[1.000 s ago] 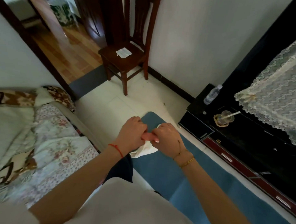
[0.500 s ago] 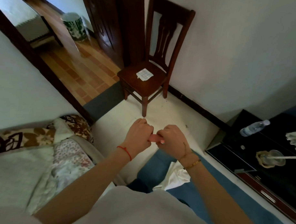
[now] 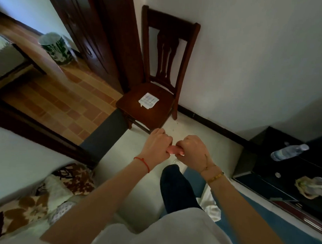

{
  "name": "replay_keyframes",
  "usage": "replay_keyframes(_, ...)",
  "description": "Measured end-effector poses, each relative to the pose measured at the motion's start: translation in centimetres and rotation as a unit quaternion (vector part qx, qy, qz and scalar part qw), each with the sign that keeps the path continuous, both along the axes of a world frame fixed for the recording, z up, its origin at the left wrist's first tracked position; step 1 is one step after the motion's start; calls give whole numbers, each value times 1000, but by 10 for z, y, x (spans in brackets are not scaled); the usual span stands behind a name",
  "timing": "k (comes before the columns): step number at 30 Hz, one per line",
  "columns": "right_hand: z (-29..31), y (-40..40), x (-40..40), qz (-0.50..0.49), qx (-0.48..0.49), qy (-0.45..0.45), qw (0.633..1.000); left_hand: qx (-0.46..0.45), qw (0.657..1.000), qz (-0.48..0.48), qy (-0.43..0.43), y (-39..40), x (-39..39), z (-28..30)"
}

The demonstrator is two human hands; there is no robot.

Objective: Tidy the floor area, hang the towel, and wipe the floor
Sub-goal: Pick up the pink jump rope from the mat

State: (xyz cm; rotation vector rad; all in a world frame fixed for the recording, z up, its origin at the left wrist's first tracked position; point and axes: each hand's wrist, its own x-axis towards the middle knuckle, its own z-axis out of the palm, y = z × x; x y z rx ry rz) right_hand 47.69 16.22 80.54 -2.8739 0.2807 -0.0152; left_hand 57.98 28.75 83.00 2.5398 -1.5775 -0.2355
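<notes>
Floor (image 3: 147,185): pale hard tile w/ a blue mat (image 3: 284,217) along the right side, so wiping should glide on tile but drag on the mat; judged stiff, nothing to grip. Wooden chair (image 3: 157,96) stands against the wall ahead, a folded paper (image 3: 148,101) on its seat; looks rigid and fairly heavy, best taken by the backrest top rail if it needs shifting, and that rail could serve as a hanging spot. White towel (image 3: 211,205) lies crumpled on the mat just beside the person's dark trouser leg, below the right forearm; soft, light, floppy, prob. easiest pinched at one corner or edge so it falls open for hanging. Plain white, no pattern visible, partly hidden by the arm. Smallest: a pink object (image 3: 174,150), short and flat-ish, held between both hands in front of the chair; can't tell what it is. Left hand (image 3: 158,146) fingers curled round one end, right hand (image 3: 194,150) fingers pinching the other end. Seems light, maybe slightly bendy, but blurred.
</notes>
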Motion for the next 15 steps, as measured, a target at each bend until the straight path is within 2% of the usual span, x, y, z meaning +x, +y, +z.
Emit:
replay_keyframes(8,-17,-142,66,-107,6,11,994,15,997,-78,1,-166,85,-29)
replay_keyframes(15,-24,-252,84,-186,4,58,981,21,989,-142,24,-295,115,-43)
